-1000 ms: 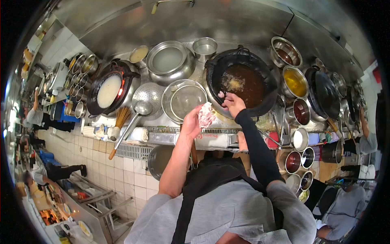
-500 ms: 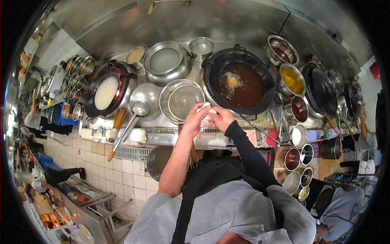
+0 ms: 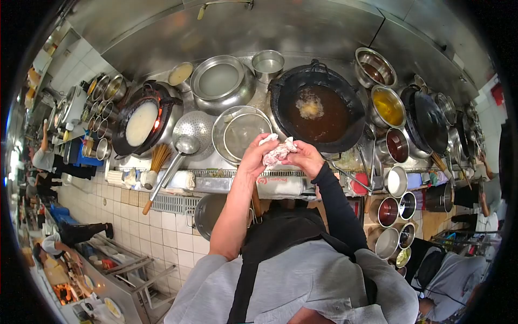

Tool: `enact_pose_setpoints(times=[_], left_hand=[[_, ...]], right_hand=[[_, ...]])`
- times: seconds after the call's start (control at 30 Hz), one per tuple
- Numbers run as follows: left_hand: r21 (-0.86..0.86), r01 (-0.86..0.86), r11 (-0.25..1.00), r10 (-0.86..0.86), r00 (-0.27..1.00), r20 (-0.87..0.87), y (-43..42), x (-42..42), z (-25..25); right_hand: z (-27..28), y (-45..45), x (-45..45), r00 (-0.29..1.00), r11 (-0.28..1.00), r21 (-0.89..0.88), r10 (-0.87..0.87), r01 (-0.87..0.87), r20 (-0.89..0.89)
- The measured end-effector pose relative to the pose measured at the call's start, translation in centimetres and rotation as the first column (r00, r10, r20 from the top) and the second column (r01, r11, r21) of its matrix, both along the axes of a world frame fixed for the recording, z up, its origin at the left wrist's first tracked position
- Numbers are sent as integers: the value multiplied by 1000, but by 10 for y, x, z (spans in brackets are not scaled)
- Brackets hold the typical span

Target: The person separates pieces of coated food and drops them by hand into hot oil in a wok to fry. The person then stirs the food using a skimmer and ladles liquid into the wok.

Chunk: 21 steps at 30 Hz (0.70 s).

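Observation:
A pale pink, white-dusted piece of meat (image 3: 278, 153) is stretched between my two hands at the front edge of the stove. My left hand (image 3: 258, 155) has its fingers closed on the left part of it. Pinching the right part is my right hand (image 3: 306, 159), below a black sleeve. Just beyond them sits a black wok (image 3: 348, 132) of dark brown oil, where a golden piece (image 3: 309, 107) bubbles. Left of the wok, a round wire strainer (image 3: 217, 132) lies close to my left hand.
A perforated skimmer (image 3: 197, 121) and a long-handled ladle (image 3: 186, 144) lie to the left. Farther left, a second wok (image 3: 121, 132) holds whitish liquid above flames. Bowls of yellow liquid (image 3: 388, 105) and red sauce (image 3: 397, 144) stand at right. Other people work at both sides.
My right hand has moved to the right, away from my left, and the meat is spread wider between them. The bubbling patch in the wok has changed shape.

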<state>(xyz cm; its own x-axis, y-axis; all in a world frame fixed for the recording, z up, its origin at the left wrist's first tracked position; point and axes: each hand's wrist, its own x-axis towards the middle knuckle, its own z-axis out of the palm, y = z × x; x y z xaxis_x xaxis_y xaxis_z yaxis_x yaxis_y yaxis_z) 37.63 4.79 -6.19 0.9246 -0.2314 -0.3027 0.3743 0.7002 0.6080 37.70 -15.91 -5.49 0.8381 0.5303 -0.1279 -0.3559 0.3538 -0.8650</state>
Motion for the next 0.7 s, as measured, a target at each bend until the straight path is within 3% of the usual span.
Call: enact_pose_setpoints(times=[0.13,0.23,0.43,0.7], left_hand=[[142,64,988,-73,995,62,-9,-10,23],[253,139,957,-158,986,58,-8,-11,23],[129,158,979,-167,984,65,-3,-10,26],[48,176,983,-180,978,100,1,-12,31]], right_hand=[[3,4,4,977,969,-224,-54,101,206],[2,5,6,981,935,-341,-38,102,189],[3,-2,6,989,971,-215,-79,104,121],[4,-2,-5,995,986,138,-92,97,-43]])
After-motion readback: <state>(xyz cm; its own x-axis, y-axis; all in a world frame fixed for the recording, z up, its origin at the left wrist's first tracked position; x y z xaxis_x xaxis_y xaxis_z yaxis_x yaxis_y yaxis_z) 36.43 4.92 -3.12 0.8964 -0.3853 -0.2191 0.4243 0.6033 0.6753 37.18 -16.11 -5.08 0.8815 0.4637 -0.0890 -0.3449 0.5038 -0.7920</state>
